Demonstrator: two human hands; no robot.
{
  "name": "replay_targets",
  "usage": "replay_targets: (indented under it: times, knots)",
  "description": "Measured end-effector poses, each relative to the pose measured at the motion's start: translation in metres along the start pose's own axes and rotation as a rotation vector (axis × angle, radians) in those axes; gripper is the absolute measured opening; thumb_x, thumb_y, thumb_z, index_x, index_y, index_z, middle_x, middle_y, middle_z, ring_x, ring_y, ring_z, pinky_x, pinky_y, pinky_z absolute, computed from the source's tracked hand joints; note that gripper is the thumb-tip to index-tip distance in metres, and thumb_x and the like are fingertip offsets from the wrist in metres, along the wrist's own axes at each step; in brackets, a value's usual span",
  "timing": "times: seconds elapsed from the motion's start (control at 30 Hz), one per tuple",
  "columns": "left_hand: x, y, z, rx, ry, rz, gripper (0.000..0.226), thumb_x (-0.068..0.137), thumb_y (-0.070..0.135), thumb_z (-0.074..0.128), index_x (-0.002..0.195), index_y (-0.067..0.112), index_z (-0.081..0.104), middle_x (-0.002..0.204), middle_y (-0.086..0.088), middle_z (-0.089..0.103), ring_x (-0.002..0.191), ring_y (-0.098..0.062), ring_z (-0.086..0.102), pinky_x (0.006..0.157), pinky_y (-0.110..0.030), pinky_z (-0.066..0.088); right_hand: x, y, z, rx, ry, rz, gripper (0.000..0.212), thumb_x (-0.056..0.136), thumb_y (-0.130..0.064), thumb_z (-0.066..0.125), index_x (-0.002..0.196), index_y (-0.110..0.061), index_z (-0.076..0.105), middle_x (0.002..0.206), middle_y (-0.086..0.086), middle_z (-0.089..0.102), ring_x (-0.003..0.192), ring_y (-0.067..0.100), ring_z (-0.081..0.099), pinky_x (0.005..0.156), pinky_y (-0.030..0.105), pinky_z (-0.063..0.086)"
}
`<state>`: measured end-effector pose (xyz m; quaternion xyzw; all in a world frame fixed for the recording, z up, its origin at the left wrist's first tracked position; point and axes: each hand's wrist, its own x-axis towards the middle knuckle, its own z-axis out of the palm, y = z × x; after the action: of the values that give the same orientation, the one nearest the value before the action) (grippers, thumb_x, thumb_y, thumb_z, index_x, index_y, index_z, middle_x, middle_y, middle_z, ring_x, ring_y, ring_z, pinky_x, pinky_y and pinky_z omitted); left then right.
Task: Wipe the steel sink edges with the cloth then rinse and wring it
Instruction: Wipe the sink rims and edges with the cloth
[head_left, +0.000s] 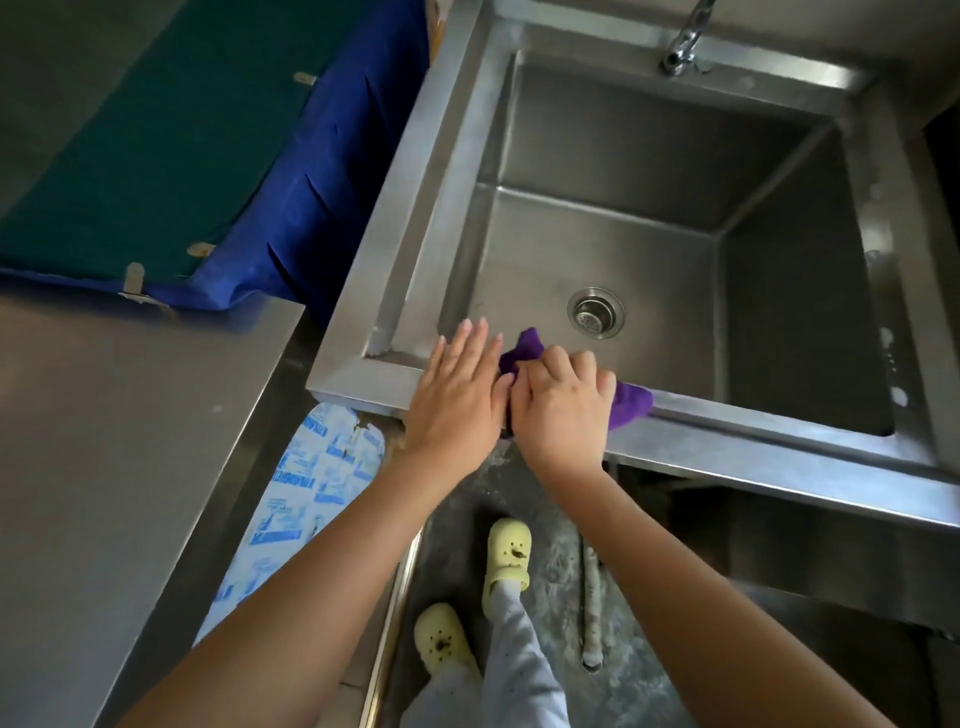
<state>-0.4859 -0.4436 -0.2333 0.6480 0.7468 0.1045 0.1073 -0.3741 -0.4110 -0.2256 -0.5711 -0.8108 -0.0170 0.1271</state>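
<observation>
A purple cloth (631, 406) lies on the near front edge of the steel sink (753, 447). My right hand (558, 410) is curled over the cloth and presses it onto the rim, hiding most of it. One corner of the cloth sticks out past my fingers over the basin. My left hand (457, 395) rests flat on the same edge just to the left, fingers straight and close together, its thumb side touching the cloth. The basin looks dry, with a round drain strainer (596, 313) near its front.
A tap (683, 44) stands at the sink's back rim. A steel counter (114, 441) lies to the left, with a blue and green cloth-covered surface (218, 156) behind it. A printed white sack (306, 488) leans between counter and sink. My yellow clogs (506, 556) are on the floor below.
</observation>
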Motion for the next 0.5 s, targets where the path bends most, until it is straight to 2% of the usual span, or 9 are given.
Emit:
replay_targets:
  times: [0.07, 0.13, 0.17, 0.37, 0.5]
  knots:
    - [0.006, 0.004, 0.006, 0.038, -0.013, -0.017, 0.072, 0.090, 0.043, -0.002, 0.143, 0.010, 0.034, 0.154, -0.008, 0.028, 0.145, -0.018, 0.019, 0.117, -0.031, 0.003, 0.002, 0.002, 0.002, 0.044, 0.017, -0.050, 0.030, 0.087, -0.026, 0.043, 0.068, -0.016, 0.063, 0.074, 0.000, 0.059, 0.070, 0.027, 0.049, 0.065, 0.036, 0.035]
    - [0.005, 0.004, 0.008, 0.107, -0.004, -0.033, 0.064, 0.094, 0.042, 0.012, 0.131, 0.008, 0.052, 0.141, -0.010, 0.050, 0.135, -0.021, 0.041, 0.111, -0.031, 0.016, -0.001, 0.013, 0.003, 0.054, 0.024, -0.086, 0.027, 0.087, -0.025, 0.044, 0.070, -0.016, 0.063, 0.075, 0.000, 0.058, 0.070, 0.026, 0.049, 0.064, 0.035, 0.032]
    - [0.005, 0.003, 0.009, 0.123, 0.009, -0.039, 0.061, 0.094, 0.042, 0.017, 0.127, 0.007, 0.056, 0.136, -0.009, 0.055, 0.131, -0.022, 0.046, 0.108, -0.031, 0.019, -0.002, 0.021, 0.003, 0.049, 0.026, -0.085, 0.026, 0.087, -0.024, 0.045, 0.071, -0.016, 0.063, 0.076, 0.000, 0.058, 0.071, 0.027, 0.049, 0.065, 0.035, 0.031]
    - [0.004, 0.008, 0.004, 0.133, -0.033, -0.079, 0.074, 0.088, 0.048, 0.003, 0.139, 0.013, 0.042, 0.148, -0.003, 0.041, 0.139, -0.017, 0.033, 0.113, -0.031, 0.018, -0.017, 0.104, -0.009, 0.048, 0.043, 0.015, 0.027, 0.088, -0.023, 0.042, 0.078, -0.014, 0.066, 0.078, 0.003, 0.060, 0.074, 0.030, 0.049, 0.067, 0.038, 0.035]
    - [0.004, 0.010, 0.004, 0.145, -0.048, -0.100, 0.072, 0.089, 0.047, 0.003, 0.141, 0.015, 0.039, 0.150, 0.000, 0.038, 0.140, -0.014, 0.030, 0.114, -0.031, 0.018, -0.024, 0.152, -0.017, 0.062, 0.065, 0.083, 0.030, 0.089, -0.022, 0.041, 0.079, -0.012, 0.066, 0.076, 0.004, 0.059, 0.074, 0.031, 0.047, 0.068, 0.039, 0.035]
